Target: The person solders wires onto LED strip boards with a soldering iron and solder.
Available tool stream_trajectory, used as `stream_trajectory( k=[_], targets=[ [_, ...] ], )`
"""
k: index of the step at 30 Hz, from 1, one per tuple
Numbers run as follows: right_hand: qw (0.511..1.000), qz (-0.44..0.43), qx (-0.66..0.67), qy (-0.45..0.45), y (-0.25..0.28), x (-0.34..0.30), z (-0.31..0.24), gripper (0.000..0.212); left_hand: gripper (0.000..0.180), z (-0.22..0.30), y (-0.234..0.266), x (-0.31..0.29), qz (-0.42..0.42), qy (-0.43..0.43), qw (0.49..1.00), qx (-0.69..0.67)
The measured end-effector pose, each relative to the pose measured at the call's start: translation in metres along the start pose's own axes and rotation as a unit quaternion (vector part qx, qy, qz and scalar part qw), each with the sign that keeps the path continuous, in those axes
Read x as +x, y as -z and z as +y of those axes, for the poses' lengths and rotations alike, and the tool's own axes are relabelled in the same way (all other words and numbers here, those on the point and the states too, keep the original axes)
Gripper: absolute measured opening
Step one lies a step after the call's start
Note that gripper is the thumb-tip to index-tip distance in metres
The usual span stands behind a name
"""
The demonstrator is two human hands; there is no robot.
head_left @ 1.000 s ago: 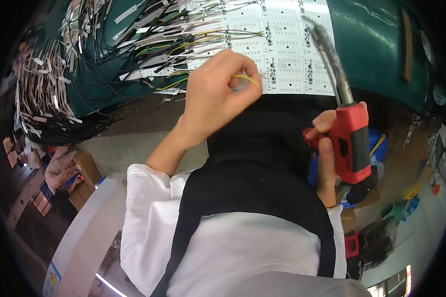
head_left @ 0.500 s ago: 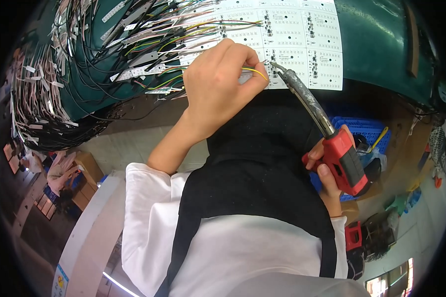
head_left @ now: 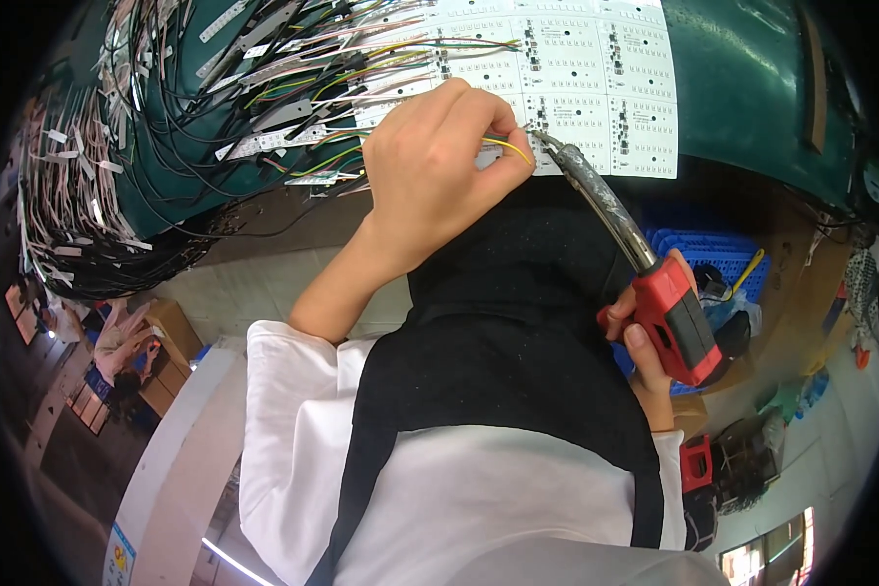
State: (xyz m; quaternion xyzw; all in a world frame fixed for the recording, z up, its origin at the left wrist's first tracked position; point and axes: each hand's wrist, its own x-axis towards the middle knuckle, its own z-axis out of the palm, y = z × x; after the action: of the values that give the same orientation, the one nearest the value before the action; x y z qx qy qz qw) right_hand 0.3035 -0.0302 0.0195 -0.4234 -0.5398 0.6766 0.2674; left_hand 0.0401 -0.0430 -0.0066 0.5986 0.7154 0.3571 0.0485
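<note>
My left hand (head_left: 439,166) is closed in a pinch on thin coloured wires, and a yellow wire (head_left: 510,146) bows out beside its thumb. The wire ends lie over a white circuit board panel (head_left: 581,146) with rows of small parts. In my right hand (head_left: 643,342) is a red and black soldering iron (head_left: 676,317), gripped by its handle. Its long metal barrel slants up and left, and the bent tip (head_left: 541,136) is at the board close to my left fingertips. Whether the tip touches a wire or the board, I cannot tell.
Many cables with coloured wire ends (head_left: 313,88) lie across the green worktop (head_left: 732,98) on the left. A bundle of pink and black leads (head_left: 68,215) hangs at its left edge. Below the bench on the right stands a blue crate (head_left: 723,256). Farther left, another person (head_left: 122,347) sits near cardboard boxes.
The iron's tip and my left fingertips have shifted slightly, and the tip sits a little lower by the pinched wires. Both hands keep their hold.
</note>
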Motion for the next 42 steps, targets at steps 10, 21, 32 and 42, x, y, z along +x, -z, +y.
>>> stream_trajectory(
  k=[10,21,32,42],
  targets=[
    [0.990,-0.031,-0.108,0.087,0.007,0.007,0.001,0.060,0.014,-0.001,-0.006,0.006,0.003,-0.001,1.000,0.003],
    [0.982,-0.016,0.162,0.099,0.001,0.021,0.002,0.080,0.010,0.006,0.014,0.011,-0.021,0.017,1.000,0.005],
    [0.978,-0.051,0.162,0.122,0.005,0.030,-0.005,0.060,0.009,0.014,0.020,-0.002,-0.039,0.031,0.999,-0.005],
    [0.979,-0.049,0.167,0.108,0.005,0.033,-0.008,0.046,0.008,0.013,0.021,0.005,-0.042,0.050,0.997,-0.044]
  ],
)
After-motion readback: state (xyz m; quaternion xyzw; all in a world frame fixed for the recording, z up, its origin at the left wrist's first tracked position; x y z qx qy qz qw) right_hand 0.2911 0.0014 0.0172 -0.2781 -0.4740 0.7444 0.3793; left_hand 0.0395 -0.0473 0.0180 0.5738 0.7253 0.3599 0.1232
